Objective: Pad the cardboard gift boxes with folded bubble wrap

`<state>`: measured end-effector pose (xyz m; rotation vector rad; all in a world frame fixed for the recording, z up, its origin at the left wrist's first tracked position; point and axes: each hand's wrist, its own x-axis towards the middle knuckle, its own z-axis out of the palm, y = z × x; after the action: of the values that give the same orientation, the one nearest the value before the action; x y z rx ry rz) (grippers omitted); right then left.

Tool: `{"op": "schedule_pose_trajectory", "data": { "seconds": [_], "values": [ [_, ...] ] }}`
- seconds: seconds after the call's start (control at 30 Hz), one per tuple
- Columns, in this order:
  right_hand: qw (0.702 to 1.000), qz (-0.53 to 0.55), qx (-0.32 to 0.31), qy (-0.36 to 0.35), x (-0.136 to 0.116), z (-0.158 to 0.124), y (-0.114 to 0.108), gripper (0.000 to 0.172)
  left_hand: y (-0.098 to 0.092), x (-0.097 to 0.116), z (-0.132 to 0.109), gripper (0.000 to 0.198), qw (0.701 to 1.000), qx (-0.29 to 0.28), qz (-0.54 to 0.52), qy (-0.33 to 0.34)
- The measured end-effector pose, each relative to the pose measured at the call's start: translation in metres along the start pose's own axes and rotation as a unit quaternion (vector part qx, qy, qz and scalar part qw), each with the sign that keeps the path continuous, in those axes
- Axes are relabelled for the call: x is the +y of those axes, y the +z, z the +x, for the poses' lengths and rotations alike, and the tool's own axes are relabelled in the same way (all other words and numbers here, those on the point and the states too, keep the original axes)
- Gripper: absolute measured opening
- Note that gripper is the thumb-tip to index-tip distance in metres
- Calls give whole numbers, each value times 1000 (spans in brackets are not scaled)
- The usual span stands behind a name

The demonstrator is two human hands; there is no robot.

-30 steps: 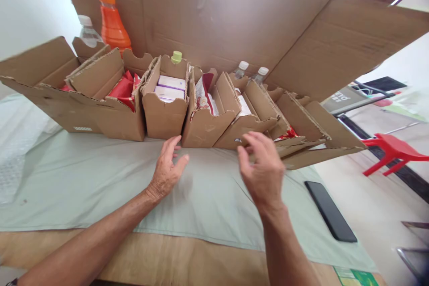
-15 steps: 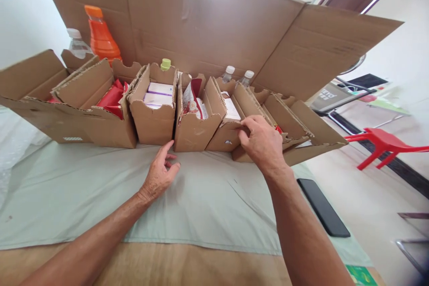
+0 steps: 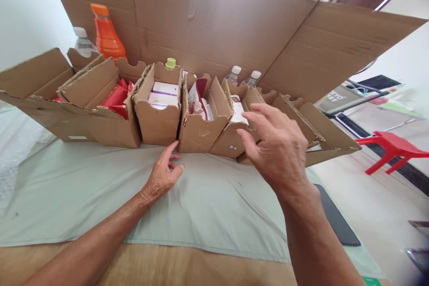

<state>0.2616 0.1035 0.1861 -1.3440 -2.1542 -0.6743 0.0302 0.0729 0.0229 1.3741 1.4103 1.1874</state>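
Several open cardboard boxes stand in a row across the cloth. My left hand (image 3: 164,172) rests on the cloth with its fingers apart, fingertips by the lower corner of a cardboard box (image 3: 197,136) that holds a red-and-white packet (image 3: 197,100). Left of it, another box (image 3: 157,123) contains white-and-purple cartons (image 3: 164,94). My right hand (image 3: 276,143) is raised, fingers spread and nothing in them, in front of a narrower box (image 3: 224,140) with a white item (image 3: 237,109) inside. That hand hides part of the boxes on the right. Red packets (image 3: 117,98) lie in a box at left.
A tall cardboard sheet (image 3: 214,31) stands behind the row. An orange bottle (image 3: 109,33) and clear bottles (image 3: 254,79) show between. A dark flat phone-like object (image 3: 337,216) lies at the cloth's right edge. Bubble wrap (image 3: 20,161) is at left, a red stool (image 3: 395,147) at right.
My right hand has let go of the box's front edge, lifted toward me and opened its fingers. My left hand stays by the box corner. The view has shifted slightly.
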Motion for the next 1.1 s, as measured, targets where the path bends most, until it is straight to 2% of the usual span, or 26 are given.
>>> {"op": "schedule_pose_trajectory", "data": {
  "seconds": [0.1, 0.17, 0.27, 0.37, 0.5, 0.57, 0.63, 0.73, 0.83, 0.97, 1.03, 1.1],
  "values": [
    [993, 7, -35, -109, -14, 20, 8, 45, 2, -5, -1, 80, 1000, -10, -28, 7],
    [988, 6, -75, -133, -21, 32, 20, 39, 5, -10, -2, 82, 997, -23, -70, 32],
    [984, -20, -114, -136, -26, 40, 34, 10, 8, -17, 0, 84, 985, -48, -135, 93],
    [986, -35, -104, -127, -28, 38, 40, 15, 8, -21, 2, 85, 977, -76, -157, 121],
    [988, -26, -111, -102, -28, 33, 38, 13, 5, -18, 4, 89, 978, -86, -158, 110],
    [990, -17, -104, -96, -29, 31, 32, 9, 5, -14, 4, 89, 983, -68, -145, 86],
    [993, 6, -68, -101, -33, 30, 23, 12, 6, -10, 3, 83, 991, -33, -122, 53],
    [989, 80, -29, -117, -51, 36, 8, 20, 8, -8, 3, 62, 995, 22, -98, 21],
    [981, 134, -98, -98, -86, 54, 1, 27, 10, -9, 5, 41, 994, 62, -92, 16],
    [966, 77, -242, -53, -133, 81, 15, 44, 6, -4, 12, 19, 988, 117, -93, 27],
    [959, 50, -274, -52, -147, 90, 27, 40, 0, 6, 9, 15, 983, 149, -103, 38],
    [957, 41, -280, -61, -154, 93, 37, 34, -11, 18, -2, 22, 973, 193, -115, 52]
  ]
}}
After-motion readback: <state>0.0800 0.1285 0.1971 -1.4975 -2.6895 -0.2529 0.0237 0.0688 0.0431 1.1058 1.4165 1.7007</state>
